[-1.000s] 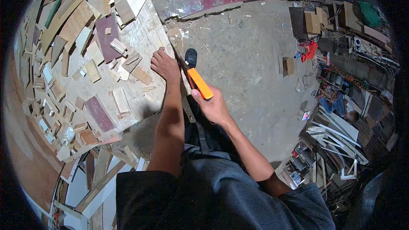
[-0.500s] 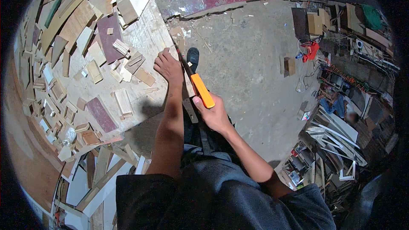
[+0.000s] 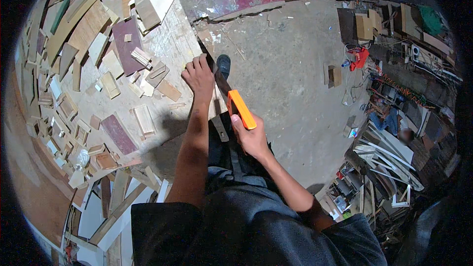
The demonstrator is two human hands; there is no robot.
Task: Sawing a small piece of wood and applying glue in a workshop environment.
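My right hand is wrapped around the orange handle of a handsaw. The saw's dark blade runs forward along the right edge of a pale wooden worktable, close beside my left hand. With bent fingers, my left hand bears down at that edge. Whatever lies beneath its palm and fingers is hidden. Just below the table corner, near my right hand, a flat strip with a hole shows in front of my body.
Many wood offcuts cover the table's left side, among them a maroon board and a small pale block. A dark shoe stands on the concrete floor beyond the blade. White strips and clutter line the right side.
The saw and my right hand have moved back toward me and slightly right. My left hand has shifted a little to the right at the table edge.
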